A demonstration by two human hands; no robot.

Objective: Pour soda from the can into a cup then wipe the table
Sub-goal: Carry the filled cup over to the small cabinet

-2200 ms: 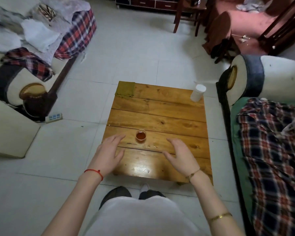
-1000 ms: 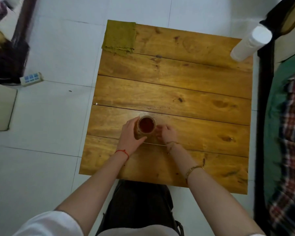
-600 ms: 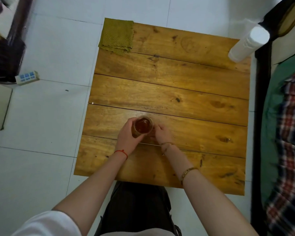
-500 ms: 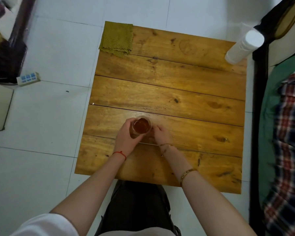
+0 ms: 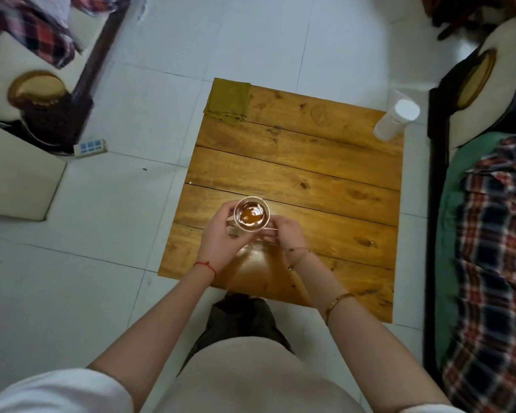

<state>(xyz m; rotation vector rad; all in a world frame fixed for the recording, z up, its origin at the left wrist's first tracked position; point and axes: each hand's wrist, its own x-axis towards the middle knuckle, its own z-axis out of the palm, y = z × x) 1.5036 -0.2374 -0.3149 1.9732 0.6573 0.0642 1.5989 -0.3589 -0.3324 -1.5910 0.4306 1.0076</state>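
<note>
A small clear cup point(image 5: 251, 214) holding amber soda is raised above the near half of the low wooden table point(image 5: 310, 174). My left hand point(image 5: 221, 235) wraps its left side and my right hand point(image 5: 285, 235) closes on its right side, so both hold it. A folded olive-green cloth point(image 5: 227, 99) lies flat on the table's far left corner. A white cylindrical can point(image 5: 395, 120) stands on the far right corner, well away from both hands.
A sofa with a plaid blanket point(image 5: 495, 248) runs along the table's right side. Another sofa arm point(image 5: 36, 93) and a beige cushion point(image 5: 15, 174) sit to the left across white tile floor. A power strip point(image 5: 90, 146) lies on the floor there.
Both hands went from hovering open beside the cup to closing around it. The cup now looks larger and lifted off the table. My head has risen, so the table looks smaller.
</note>
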